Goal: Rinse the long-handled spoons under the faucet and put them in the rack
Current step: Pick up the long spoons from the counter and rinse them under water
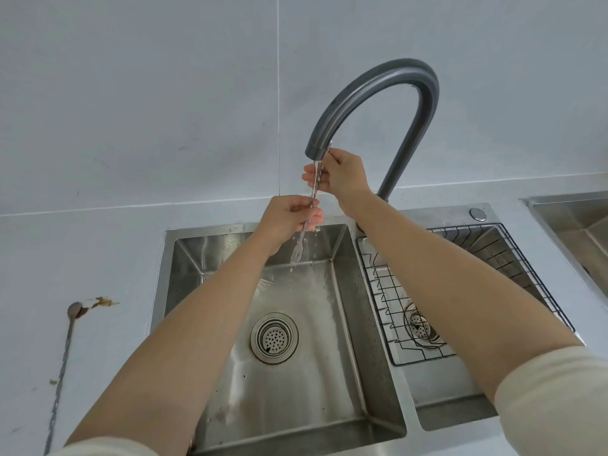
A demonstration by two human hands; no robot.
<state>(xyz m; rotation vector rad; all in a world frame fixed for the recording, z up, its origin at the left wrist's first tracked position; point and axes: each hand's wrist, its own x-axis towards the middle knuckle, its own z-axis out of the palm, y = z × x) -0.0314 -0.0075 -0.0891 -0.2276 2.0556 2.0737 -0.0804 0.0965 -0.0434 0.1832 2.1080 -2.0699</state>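
Observation:
A long-handled metal spoon stands almost upright in the water stream under the grey faucet spout. Its forked lower end hangs over the left basin. My right hand grips its upper part just below the spout. My left hand is closed around its middle. Water runs down it into the left basin. A second long-handled spoon lies on the counter at the left, bowl away from me, next to a brown smear. The black wire rack sits in the right basin.
The left basin's drain strainer lies below the stream. A second drain shows through the rack. Another steel sink begins at the right edge. The tiled wall rises behind the faucet.

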